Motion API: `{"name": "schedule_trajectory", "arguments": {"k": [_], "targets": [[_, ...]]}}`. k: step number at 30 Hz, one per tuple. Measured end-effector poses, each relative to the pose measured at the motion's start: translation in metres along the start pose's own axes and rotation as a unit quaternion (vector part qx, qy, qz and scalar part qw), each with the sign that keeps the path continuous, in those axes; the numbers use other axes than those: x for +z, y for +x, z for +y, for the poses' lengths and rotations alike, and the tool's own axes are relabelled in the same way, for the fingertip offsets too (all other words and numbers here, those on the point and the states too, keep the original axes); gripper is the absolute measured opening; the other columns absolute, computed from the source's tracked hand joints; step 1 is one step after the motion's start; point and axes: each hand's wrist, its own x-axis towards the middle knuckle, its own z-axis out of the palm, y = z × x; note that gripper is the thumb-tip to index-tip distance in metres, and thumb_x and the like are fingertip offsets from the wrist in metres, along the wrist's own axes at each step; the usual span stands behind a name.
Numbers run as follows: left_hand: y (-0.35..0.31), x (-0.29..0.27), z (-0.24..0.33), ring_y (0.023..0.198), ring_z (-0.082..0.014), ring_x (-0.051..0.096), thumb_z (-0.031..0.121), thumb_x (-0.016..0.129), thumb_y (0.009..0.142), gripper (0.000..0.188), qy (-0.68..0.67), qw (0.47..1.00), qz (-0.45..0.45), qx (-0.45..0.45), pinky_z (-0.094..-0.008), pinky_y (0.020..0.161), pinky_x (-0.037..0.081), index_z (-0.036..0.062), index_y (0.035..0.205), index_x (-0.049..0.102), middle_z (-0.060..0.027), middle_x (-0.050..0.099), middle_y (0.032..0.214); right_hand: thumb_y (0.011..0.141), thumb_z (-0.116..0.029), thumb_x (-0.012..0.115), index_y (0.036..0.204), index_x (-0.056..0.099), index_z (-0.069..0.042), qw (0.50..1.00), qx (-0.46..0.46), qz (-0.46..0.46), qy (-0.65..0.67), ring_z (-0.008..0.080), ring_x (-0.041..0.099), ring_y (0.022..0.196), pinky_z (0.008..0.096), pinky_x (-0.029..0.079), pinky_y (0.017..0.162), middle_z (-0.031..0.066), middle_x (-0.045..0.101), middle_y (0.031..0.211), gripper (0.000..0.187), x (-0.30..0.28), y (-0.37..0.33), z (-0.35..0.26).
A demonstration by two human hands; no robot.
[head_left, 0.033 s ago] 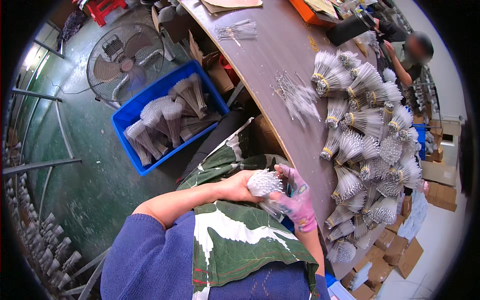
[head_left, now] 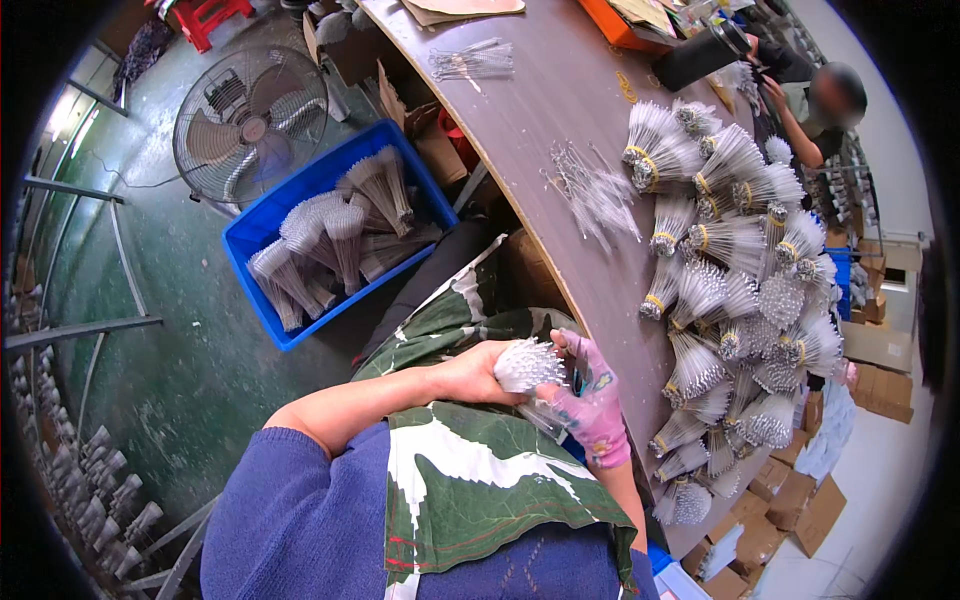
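Bundle (head_left: 528, 364) between hands, beside table edge (head_left: 560, 275)

Your left forearm comes in from the lower left, bare below a pushed-up blue sleeve, bent at the elbow and angled up and to the right across your lap. Your left hand (head_left: 470, 375) is curled, palm turned toward the other hand, fingers wrapped closed. Your right hand (head_left: 590, 400), in a pink patterned glove, rises from the lower edge with its wrist straight; its fingers are bent and closed, meeting your left hand just in front of your body.
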Motion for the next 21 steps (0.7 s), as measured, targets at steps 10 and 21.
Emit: {"name": "schedule_trajectory", "arguments": {"k": [10,21], "targets": [[-0.004,0.0,-0.011,0.094,-0.0107,0.054,0.008,0.075,0.07,0.044,-0.038,0.996,-0.05,-0.067,-0.0281,0.087,0.043,0.0037,0.109,0.056,-0.0013,0.061,0.1,0.068,-0.009,0.074,0.123,0.044,0.0,0.993,-0.001,0.085,-0.087,0.0148,0.049,0.102,0.0282,0.041,0.088,0.008,0.052,0.114,0.063,0.011,-0.024,0.011],[-0.004,0.001,-0.004,0.094,-0.0122,0.054,0.013,0.074,0.073,0.042,-0.055,0.988,-0.041,-0.137,-0.0275,0.088,0.042,0.0027,0.11,0.057,-0.0034,0.061,0.101,0.07,-0.006,0.072,0.124,0.042,0.002,0.99,0.04,0.115,0.075,0.0163,0.053,0.101,0.0293,0.044,0.087,0.0102,0.054,0.111,0.062,0.019,-0.034,0.02]]}}
